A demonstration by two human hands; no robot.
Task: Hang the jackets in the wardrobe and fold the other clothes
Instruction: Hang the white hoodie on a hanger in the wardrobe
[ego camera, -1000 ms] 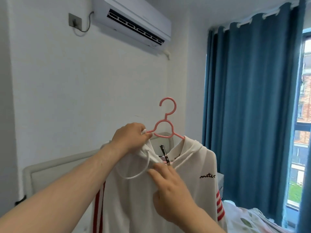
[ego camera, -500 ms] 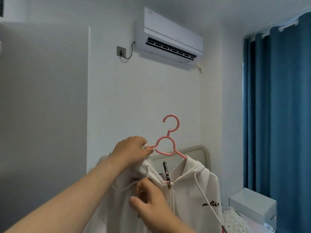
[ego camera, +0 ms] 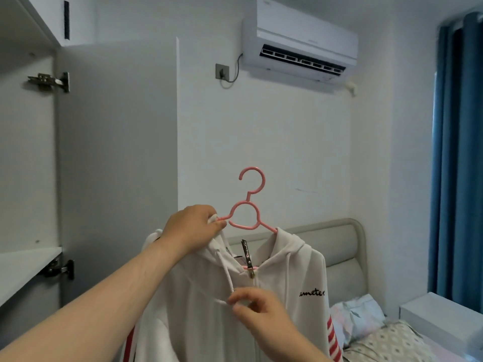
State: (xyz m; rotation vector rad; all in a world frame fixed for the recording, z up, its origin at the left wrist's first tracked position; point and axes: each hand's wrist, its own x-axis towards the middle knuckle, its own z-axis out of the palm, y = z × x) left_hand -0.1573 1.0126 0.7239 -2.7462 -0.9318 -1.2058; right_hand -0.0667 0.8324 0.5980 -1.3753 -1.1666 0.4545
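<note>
The white hooded jacket [ego camera: 274, 296] hangs on a pink hanger [ego camera: 248, 218] in the air in front of the person, between the open wardrobe door [ego camera: 117, 165] and the bed headboard [ego camera: 337, 246]; its long axis runs straight down, its zipped front faces the camera, and the hook of the hanger points up. The left hand [ego camera: 192, 229] reaches up from the lower left with the arm stretched, and its fingers are closed on the left shoulder of the hanger together with the jacket cloth. The right hand [ego camera: 261, 313] is lower, at chest height of the jacket, and pinches the white drawstring [ego camera: 226, 276] between thumb and fingertips.
</note>
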